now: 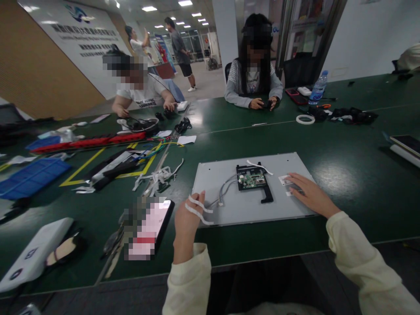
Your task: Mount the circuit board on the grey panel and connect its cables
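A grey metal panel (229, 205) lies flat on the green table in front of me. Near its middle sits a small green circuit board (252, 178) in a black bracket, with thin wires running off to the left. My left hand (187, 224) is raised at the panel's front left corner, with strips of white tape (198, 209) stuck across its fingers. My right hand (310, 194) lies flat on the panel's right edge, fingers stretched over a small white label (285, 180).
A phone (149, 227) lies left of my left hand, with loose white tape strips (157, 177) and black parts beyond it. Two seated people work across the table. A tape roll (305, 119), water bottle (318, 87) and blue trays (29, 175) also stand about.
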The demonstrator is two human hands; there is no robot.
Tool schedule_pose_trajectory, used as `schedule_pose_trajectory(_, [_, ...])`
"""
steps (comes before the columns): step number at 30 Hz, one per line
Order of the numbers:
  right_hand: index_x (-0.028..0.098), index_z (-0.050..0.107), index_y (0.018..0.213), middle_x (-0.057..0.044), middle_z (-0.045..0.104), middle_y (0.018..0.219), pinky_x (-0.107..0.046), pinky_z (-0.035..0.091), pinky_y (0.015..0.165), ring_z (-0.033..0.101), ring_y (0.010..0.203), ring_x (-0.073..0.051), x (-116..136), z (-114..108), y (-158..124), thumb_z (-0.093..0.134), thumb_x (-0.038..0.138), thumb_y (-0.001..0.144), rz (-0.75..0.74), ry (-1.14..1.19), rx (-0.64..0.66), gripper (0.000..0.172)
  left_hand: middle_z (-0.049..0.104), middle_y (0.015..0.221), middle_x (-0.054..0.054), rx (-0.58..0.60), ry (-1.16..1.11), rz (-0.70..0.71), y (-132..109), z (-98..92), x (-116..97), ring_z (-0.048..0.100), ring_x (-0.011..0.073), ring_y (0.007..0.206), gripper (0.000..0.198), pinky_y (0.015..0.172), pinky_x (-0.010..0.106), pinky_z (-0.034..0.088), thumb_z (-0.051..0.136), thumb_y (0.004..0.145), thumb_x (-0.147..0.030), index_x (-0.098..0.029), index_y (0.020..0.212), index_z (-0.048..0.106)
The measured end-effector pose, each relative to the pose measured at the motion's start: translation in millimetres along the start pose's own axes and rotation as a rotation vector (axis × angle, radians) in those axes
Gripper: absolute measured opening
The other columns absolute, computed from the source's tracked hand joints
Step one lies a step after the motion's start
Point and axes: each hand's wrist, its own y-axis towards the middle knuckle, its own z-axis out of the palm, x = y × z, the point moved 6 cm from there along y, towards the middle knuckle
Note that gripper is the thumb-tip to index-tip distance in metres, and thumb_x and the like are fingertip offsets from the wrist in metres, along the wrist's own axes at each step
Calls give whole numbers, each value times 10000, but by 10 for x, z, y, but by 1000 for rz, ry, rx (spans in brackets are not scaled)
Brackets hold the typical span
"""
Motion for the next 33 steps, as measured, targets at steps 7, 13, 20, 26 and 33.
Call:
schedule_pose_trajectory(7, [265,436,1370,-55,432,1429,-474,335,1100,369,1338,-245,-6,6,1,409,417,916,4,11,2,479,620,657,29,-9,-10,15,-20,-64,-6,591,163,660,420,569,230,351,349,932,-475,-195,734,593])
schedule_pose_trajectory(13, [268,423,1378,-59,434,1426,-464,333,1102,376,1333,-237,-13,15,-2,400,414,922,1,8,2,479,653,755,31,-103,-57,178,11,-132,-311,624,173,741,375,662,248,427,382,926,-482,-204,821,611])
schedule_pose_trajectory(20, [266,426,1376,-50,426,1433,-445,327,1109,370,1336,-230,-13,7,0,402,414,922,8,3,8,478,597,1207,77,13,-313,694,218,61,-1248,541,214,1158,388,1020,367,405,527,880,-437,-225,1205,535])
schedule_pose_trajectory(26, [271,427,1377,-61,437,1425,-467,353,1087,388,1326,-245,3,5,20,414,393,914,-1,13,-1,479,508,1357,86,206,-318,821,413,650,-1475,382,275,1328,537,1123,497,258,641,807,-424,-250,1292,489])
schedule_pose_trajectory(33, [298,437,1368,-43,439,1426,-491,354,1084,395,1321,-255,20,-10,25,442,390,901,11,38,-8,476,476,1394,73,272,-345,843,418,777,-1374,369,252,1341,503,1138,548,160,612,838,-399,-285,1308,476])
